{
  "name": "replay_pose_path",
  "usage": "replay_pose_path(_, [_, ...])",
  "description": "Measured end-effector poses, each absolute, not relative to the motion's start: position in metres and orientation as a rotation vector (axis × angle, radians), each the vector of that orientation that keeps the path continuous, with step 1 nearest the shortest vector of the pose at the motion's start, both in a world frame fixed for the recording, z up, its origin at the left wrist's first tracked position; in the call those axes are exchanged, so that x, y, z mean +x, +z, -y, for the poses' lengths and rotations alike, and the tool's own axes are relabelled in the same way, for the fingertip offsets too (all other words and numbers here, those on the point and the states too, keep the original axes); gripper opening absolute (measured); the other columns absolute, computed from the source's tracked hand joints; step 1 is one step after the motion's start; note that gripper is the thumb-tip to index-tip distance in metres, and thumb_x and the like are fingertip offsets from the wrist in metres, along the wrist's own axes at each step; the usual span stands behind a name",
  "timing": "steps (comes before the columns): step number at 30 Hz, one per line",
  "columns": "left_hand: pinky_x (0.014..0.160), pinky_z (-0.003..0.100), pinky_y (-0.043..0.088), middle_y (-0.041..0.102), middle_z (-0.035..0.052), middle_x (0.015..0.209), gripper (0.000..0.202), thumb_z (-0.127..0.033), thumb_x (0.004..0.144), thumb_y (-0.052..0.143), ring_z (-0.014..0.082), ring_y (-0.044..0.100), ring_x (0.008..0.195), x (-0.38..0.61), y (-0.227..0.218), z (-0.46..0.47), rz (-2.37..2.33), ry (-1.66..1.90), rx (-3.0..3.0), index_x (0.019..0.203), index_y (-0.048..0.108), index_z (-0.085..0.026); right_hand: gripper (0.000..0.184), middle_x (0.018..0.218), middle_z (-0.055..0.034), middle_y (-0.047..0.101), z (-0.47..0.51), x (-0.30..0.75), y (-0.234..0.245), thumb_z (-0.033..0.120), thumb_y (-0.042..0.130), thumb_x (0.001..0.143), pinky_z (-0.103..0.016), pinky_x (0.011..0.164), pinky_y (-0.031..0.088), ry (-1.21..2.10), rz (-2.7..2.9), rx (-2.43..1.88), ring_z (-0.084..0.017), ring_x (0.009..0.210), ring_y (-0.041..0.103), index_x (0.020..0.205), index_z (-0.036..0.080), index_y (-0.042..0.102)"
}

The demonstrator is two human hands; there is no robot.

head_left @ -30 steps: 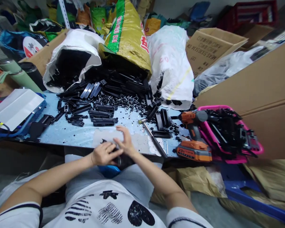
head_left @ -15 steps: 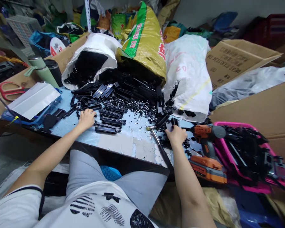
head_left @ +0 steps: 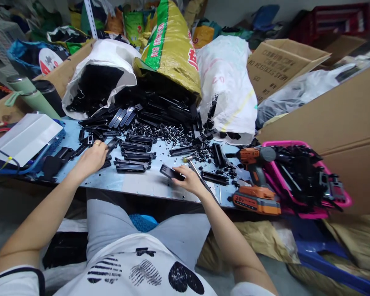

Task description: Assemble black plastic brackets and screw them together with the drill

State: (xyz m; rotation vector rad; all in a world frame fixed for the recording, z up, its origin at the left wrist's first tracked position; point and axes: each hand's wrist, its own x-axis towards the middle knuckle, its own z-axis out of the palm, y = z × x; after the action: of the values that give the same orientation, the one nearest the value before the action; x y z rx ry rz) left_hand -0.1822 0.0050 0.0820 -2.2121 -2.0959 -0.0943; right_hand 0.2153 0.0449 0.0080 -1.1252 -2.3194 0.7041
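The right hand [head_left: 186,179] now grips one picked-out black slotted piece [head_left: 167,171]; the left hand [head_left: 93,158], ahead at eleven o'clock, I can't tell.

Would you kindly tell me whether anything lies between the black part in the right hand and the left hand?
Yes: a row of long black pieces lies on the blue tabletop between the black part in the right hand and the left hand. They look low, so lifting would probably clear them.
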Motion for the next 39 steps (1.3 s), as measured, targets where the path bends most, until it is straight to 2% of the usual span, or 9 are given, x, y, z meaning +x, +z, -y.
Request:
replay_pose_path(3, [0.068,0.029,0.042,0.053,0.0101,0.097,0.012,-0.015,0.085,0.04,0.0175,0.054,0.073,-0.138,0.108,0.021,1.854,-0.012,-2.599,0.087,0.052,-0.013,0.045,0.102,-0.0102,0.059,-0.032,0.208,0.006,0.028,0.057,0.079,-0.033,0.084,0.045,0.55,2.656,-1.139,-0.021,0.094,0.055,0.122,0.016,0.057])
replay_pose_path(6, [0.071,0.03,0.042,0.056,0.0087,0.083,0.026,0.003,0.074,0.037,0.0204,0.054,0.079,-0.085,0.091,0.035,1.679,0.074,-2.832,0.087,0.053,-0.013,0.048,0.11,-0.012,0.056,-0.024,0.195,-0.001,0.031,0.055,0.084,-0.036,0.087,0.043,0.456,2.761,-1.211,-0.024,0.1,0.053,0.129,0.016,0.051])
replay_pose_path(12, [0.079,0.038,0.043,0.06,0.0106,0.09,0.026,-0.023,0.088,0.048,0.0258,0.052,0.093,-0.03,0.003,0.029,1.787,-0.283,-2.835,0.111,0.052,-0.012,0.047,0.113,-0.011,0.057,-0.019,0.192,-0.014,0.044,0.043,0.091,-0.036,0.087,0.046,0.885,2.197,-1.293,-0.02,0.098,0.057,0.13,0.019,0.048])
replay_pose_path(17, [0.09,0.038,0.042,0.055,0.0151,0.112,0.038,-0.03,0.094,0.037,0.0227,0.052,0.102,-0.036,-0.02,0.023,1.848,-0.791,-2.843,0.125,0.045,-0.009,0.055,0.103,-0.0096,0.06,-0.019,0.194,-0.017,0.051,0.042,0.089,-0.029,0.06,0.051,1.467,1.625,-1.274,-0.014,0.066,0.059,0.134,0.019,0.042])
replay_pose_path(21, [0.078,0.029,0.046,0.058,0.0083,0.098,0.029,-0.033,0.085,0.056,0.0175,0.057,0.089,-0.04,-0.003,0.023,2.028,-1.122,-2.874,0.107,0.055,-0.014,0.052,0.111,-0.0104,0.056,-0.012,0.187,0.001,0.041,0.046,0.09,-0.033,0.082,0.048,1.249,1.926,-1.109,-0.018,0.093,0.057,0.136,0.018,0.041])
replay_pose_path(28, [0.069,0.029,0.042,0.062,0.0052,0.082,0.035,-0.046,0.082,0.057,0.0199,0.06,0.076,-0.039,0.012,0.034,2.435,-0.884,-2.531,0.1,0.055,-0.016,0.037,0.114,-0.0044,0.056,-0.004,0.195,0.016,0.0,0.044,0.075,-0.051,0.109,0.009,0.615,2.838,-0.957,-0.022,0.121,0.039,0.094,0.022,0.067])
replay_pose_path(31, [0.067,0.028,0.041,0.062,0.0047,0.079,0.035,-0.047,0.089,0.042,0.0195,0.06,0.074,-0.039,0.012,0.038,2.566,-0.898,-2.543,0.104,0.052,-0.016,0.03,0.12,-0.0097,0.051,-0.011,0.19,0.008,0.016,0.046,0.086,-0.041,0.103,0.029,0.463,2.625,-1.391,-0.023,0.114,0.043,0.111,0.019,0.062])
replay_pose_path(35, [0.065,0.025,0.04,0.06,0.0032,0.077,0.031,-0.043,0.089,0.045,0.0164,0.058,0.069,-0.033,0.016,0.041,2.549,-1.078,-2.618,0.102,0.053,-0.017,0.06,0.114,-0.0175,0.052,-0.025,0.167,-0.006,0.044,0.049,0.087,-0.043,0.09,0.039,0.391,2.365,-1.707,-0.029,0.107,0.046,0.137,0.013,0.04])
replay_pose_path(39, [0.056,0.023,0.039,0.056,0.003,0.072,0.045,-0.045,0.094,0.032,0.0116,0.051,0.056,-0.026,0.016,0.042,2.734,-1.414,-2.578,0.119,0.054,-0.014,0.05,0.107,-0.0125,0.057,-0.023,0.147,-0.008,0.045,0.033,0.094,-0.034,0.079,0.048,1.054,1.896,-1.457,-0.02,0.092,0.057,0.134,0.017,0.045])
